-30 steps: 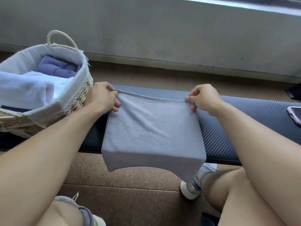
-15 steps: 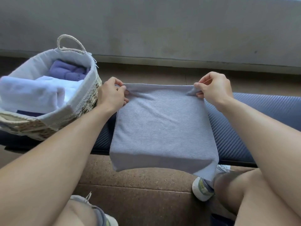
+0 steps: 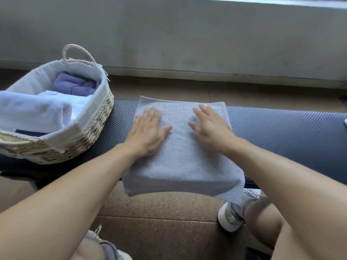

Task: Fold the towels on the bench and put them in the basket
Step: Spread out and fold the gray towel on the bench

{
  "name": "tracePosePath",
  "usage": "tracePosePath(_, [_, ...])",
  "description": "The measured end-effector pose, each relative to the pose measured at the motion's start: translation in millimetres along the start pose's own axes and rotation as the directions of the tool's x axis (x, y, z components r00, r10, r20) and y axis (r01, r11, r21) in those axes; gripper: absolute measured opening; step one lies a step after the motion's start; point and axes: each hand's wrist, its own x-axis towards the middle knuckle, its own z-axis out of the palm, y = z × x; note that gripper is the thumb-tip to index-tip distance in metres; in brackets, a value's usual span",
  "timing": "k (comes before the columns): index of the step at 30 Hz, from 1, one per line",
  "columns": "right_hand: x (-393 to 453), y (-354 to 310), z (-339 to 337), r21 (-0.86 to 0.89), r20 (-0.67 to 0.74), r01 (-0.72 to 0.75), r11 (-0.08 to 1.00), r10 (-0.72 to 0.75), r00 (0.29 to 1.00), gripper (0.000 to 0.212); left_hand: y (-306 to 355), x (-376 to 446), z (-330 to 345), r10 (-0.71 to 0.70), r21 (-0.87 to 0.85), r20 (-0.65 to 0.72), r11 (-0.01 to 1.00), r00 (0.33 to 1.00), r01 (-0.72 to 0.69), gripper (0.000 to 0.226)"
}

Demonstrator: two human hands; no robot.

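A: What sits nearest the camera?

B: Bare knees and forearms at the bottom edge, and a white shoe (image 3: 230, 216) on the speckled brown floor (image 3: 159, 205), partly under the hanging edge of the grey towel (image 3: 185, 158).

A: And the towel itself?

B: It lies folded on the dark ribbed bench (image 3: 285, 136). Its near edge droops over the front of the bench toward the floor; its far edge lies close to the bench's back edge.

A: The hands?

B: Both lie palm down on the towel, apart from each other. The left hand (image 3: 148, 131) presses the left half, fingers straight and pointing away, thumb stretched toward the middle. The right hand (image 3: 210, 126) rests on the right half the same way, fingers flat and slightly spread. Neither grips anything.

A: Where is the basket?

B: The woven basket (image 3: 99, 128) with a pale cloth lining stands on the bench just left of the towel, near the left hand but not touching it. Inside lie a folded white towel (image 3: 35, 111) at the front and a purple towel (image 3: 75, 84) behind it. A rope handle (image 3: 78, 53) stands up at its far rim.

A: Farthest back?

B: A strip of floor, then a grey concrete wall (image 3: 187, 38).
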Motion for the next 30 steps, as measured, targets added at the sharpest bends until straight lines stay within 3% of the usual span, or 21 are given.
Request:
tracePosePath(2, [-2.7, 6.7, 8.8, -0.072, 0.019, 0.006, 0.997, -0.005, 1.0, 0.069, -11.8, 0.2, -0.1, -0.049, 0.094, 0.029, 0.994, 0.998, 0.046, 0.083])
tracePosePath(7, [-1.0, 21.7, 7.5, -0.093, 0.002, 0.014, 0.996, -0.014, 1.0, 0.075, -20.4, 3.9, -3.8, -0.086, 0.095, 0.017, 0.992, 0.996, 0.084, 0.089])
tracePosePath(13, [5.4, 32.6, -0.6, -0.113, -0.077, -0.061, 0.992, 0.052, 0.996, 0.075, -11.6, 9.5, -6.8, -0.09, 0.042, -0.163, 0.994, 0.983, 0.098, 0.07])
tracePosePath(18, [13.2, 30.1, -3.1, -0.11, -0.058, -0.046, 0.993, 0.04, 0.997, 0.071, -3.7, 22.6, -8.4, -0.051, 0.03, -0.133, 0.998, 0.99, 0.055, 0.068])
tracePosePath(22, [21.2, 30.1, -1.2, -0.11, -0.035, -0.052, 0.993, 0.048, 0.998, 0.072, -9.3, 35.4, -7.1, -0.113, -0.003, -0.068, 0.994, 0.991, 0.113, 0.071])
tracePosePath(30, [36.3, 39.5, 3.4, -0.1, -0.028, -0.112, 0.989, 0.109, 0.994, 0.074, -16.3, 46.5, -2.9, -0.162, 0.036, -0.068, 0.986, 0.984, 0.164, 0.075])
